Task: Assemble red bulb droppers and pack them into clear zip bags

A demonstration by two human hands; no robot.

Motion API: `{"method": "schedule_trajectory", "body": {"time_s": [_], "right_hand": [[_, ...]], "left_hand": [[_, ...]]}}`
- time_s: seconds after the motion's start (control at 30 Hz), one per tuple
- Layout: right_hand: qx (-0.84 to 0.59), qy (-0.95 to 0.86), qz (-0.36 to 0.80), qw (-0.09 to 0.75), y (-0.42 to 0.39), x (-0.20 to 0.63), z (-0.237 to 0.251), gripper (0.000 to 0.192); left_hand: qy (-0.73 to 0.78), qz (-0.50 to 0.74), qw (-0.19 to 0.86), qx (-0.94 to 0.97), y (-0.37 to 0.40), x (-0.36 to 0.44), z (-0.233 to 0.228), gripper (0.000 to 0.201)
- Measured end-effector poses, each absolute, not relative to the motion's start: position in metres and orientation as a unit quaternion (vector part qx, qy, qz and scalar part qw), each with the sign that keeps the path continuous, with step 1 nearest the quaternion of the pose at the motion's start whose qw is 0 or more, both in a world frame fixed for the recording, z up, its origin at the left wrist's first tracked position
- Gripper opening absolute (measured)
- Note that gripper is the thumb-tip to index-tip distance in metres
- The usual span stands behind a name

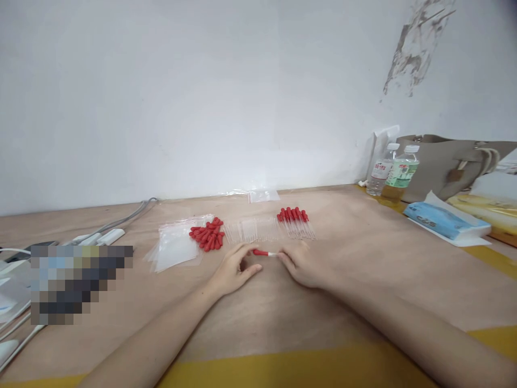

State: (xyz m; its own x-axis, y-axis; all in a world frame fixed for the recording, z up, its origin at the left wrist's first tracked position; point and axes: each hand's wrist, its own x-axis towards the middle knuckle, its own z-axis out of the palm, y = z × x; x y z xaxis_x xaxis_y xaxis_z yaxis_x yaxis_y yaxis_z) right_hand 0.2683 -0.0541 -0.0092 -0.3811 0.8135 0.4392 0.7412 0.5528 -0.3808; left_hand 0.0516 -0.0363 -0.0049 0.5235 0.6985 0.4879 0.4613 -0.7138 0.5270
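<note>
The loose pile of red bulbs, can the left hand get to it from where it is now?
Probably yes. The left hand lies just short of the red bulbs, with only bare table between them.

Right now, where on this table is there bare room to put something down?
Bare wood lies right of the right hand, before the blue tissue pack. Crowded: plastic bags, red bulbs, glass tubes and finished droppers behind the hands.
</note>
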Motion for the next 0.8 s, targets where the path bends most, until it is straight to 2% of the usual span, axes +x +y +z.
{"method": "schedule_trajectory", "body": {"time_s": [0.07,0.13,0.23,0.43,0.6,0.8], "right_hand": [[-0.511,-0.768,0.142,0.358,-0.042,0.279,-0.007,0.017],[-0.563,-0.690,0.219,0.398,-0.025,0.291,-0.003,0.015],[-0.645,-0.584,0.277,0.408,0.004,0.304,0.004,0.013],[-0.737,-0.530,0.186,0.376,0.042,0.301,0.011,0.028],[-0.782,-0.515,0.124,0.330,0.050,0.286,0.005,0.025],[-0.766,-0.568,0.071,0.292,0.047,0.279,0.001,0.026]], "left_hand": [[0.359,0.360,0.177,0.842,-0.035,0.047,-0.005,0.035],[0.370,0.338,0.190,0.844,-0.033,0.044,-0.007,0.028],[0.370,0.301,0.198,0.856,-0.030,0.043,-0.009,0.020],[0.364,0.296,0.195,0.861,-0.030,0.043,-0.009,0.018],[0.368,0.297,0.196,0.859,-0.030,0.042,-0.009,0.019],[0.375,0.289,0.199,0.858,-0.029,0.042,-0.010,0.019]]}}
